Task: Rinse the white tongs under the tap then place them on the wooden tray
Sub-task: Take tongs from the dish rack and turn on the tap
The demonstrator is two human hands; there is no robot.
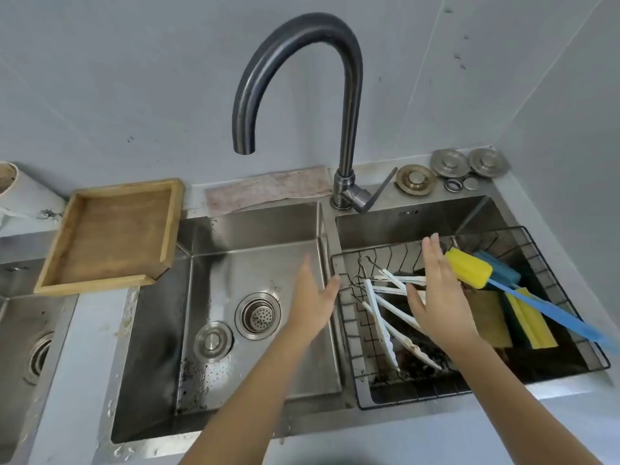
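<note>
The white tongs (382,307) lie in the wire basket (355,391) set in the right basin, along its left edge. The right hand (436,297) hovers over them, fingers spread, gripping nothing. The left hand (313,298) hangs open over the middle basin's right edge. The tap (349,95) spout stands over bare basin. The wooden tray (60,263) overhangs that basin's far-left corner.

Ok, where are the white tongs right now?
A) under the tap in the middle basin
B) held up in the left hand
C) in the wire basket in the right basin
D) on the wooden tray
C: the tongs lie in the wire basket, with the right hand open just above them and the tray bare.
</note>
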